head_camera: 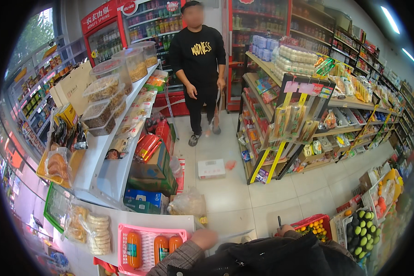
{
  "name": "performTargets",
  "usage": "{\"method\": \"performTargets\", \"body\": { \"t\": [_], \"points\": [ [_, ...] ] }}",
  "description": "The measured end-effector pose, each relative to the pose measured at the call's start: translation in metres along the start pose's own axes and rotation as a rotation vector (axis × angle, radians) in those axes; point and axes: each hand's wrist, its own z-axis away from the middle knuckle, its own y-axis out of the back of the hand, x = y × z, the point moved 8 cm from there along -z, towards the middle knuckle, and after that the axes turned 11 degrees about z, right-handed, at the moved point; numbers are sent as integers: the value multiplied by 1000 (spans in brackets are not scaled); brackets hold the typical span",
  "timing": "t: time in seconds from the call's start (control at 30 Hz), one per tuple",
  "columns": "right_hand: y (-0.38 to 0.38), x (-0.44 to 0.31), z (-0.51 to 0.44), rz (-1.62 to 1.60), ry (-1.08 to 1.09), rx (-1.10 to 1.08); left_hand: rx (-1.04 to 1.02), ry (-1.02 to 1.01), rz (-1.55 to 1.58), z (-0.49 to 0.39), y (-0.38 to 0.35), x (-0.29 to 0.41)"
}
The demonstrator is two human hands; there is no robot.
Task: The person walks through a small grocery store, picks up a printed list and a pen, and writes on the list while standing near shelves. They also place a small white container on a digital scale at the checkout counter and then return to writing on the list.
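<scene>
My left hand (pixel 204 238) is blurred and closed above the right rim of a pink plastic basket (pixel 143 230). From its fingers a thin, pale, blade-like strip (pixel 238 234) points right; its exact kind is unclear. Large orange wrapped sausages (pixel 134 249) lie in the basket. My right hand (pixel 285 229) grips a slim dark rod (pixel 279 221), perhaps a handle or pen, and its lower part is hidden. Just beyond that hand is a red crate (pixel 327 220) of small orange fruits (pixel 315 227).
Bagged flatbreads (pixel 99 234) lie left of the basket. A person (pixel 200 58) in black stands up the aisle, holding a bag. A white carton (pixel 211 169) sits on the floor. Shelving flanks the aisle, with snack packets (pixel 289 117) hanging on the right. Green fruits (pixel 364 227) fill a crate.
</scene>
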Motion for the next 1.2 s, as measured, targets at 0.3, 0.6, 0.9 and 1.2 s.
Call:
{"method": "performTargets", "body": {
  "t": [0.3, 0.6, 0.9, 1.2],
  "points": [
    [11, -6, 11, -11, 18, 47, 71, -34, 12, 6, 5, 5],
    [19, -8, 24, -42, -13, 52, -1, 26, 18, 9, 15, 12],
    [12, -8, 20, 7, 11, 51, 10, 15, 13, 9, 10, 9],
    [9, -7, 19, 7, 11, 48, -15, 14, -4, 7, 7, 8]
  ]
}}
